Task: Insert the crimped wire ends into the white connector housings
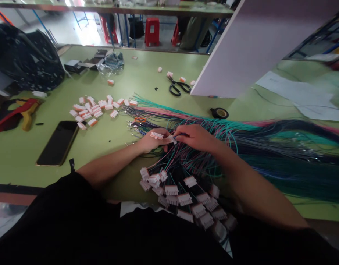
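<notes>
My left hand (154, 141) is closed, its fingertips around a white connector housing (172, 140). Another white-and-orange connector (156, 135) shows at the back of its fingers; whether it is gripped there I cannot tell. My right hand (195, 137) pinches a dark blue wire (181, 135) right at the held housing. The wire's end is hidden by the fingers. Beneath both hands spreads a bundle of green, pink and dark wires (227, 129), with bare metal ends toward the left. Below them, near my body, lie several wired white connectors (184, 199).
Loose white-and-orange connectors (93, 109) lie in a pile at left, beside a phone (58, 143) and a red-yellow tool (23, 110). Black scissors (178, 88) and a tape roll (219, 113) are beyond the wires. A white panel (249, 48) stands at back right.
</notes>
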Demonstrator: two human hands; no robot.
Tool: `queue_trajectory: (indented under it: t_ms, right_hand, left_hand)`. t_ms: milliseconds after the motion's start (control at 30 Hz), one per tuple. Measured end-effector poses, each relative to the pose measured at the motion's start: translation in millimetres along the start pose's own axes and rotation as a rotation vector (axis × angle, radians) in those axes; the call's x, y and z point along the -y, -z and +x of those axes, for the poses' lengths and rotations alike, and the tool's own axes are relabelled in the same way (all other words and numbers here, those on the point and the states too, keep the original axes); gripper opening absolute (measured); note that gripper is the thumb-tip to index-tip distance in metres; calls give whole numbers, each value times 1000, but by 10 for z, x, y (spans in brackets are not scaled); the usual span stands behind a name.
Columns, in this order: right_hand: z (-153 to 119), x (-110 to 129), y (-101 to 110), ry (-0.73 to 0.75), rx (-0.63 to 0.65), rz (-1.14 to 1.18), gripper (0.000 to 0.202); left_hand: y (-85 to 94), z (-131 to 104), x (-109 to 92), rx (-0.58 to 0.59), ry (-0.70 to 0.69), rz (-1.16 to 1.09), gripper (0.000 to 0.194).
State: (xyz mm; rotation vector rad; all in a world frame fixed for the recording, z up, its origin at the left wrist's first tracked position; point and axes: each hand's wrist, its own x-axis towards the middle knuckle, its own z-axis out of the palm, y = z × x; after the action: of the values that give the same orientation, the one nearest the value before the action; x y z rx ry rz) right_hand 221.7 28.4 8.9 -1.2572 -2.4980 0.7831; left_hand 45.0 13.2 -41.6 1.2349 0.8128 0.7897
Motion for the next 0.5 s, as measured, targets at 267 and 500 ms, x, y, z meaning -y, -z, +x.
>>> queue_trajectory:
  t_ms: [267, 500]
  right_hand:
    - [176, -700, 659, -425, -477, 218, 7]
    - [651, -1008, 313, -499, -267, -293, 20]
  left_hand:
    - [-15, 76, 40, -141, 64, -366, 6]
    - [27, 103, -10, -356, 58, -595, 12]
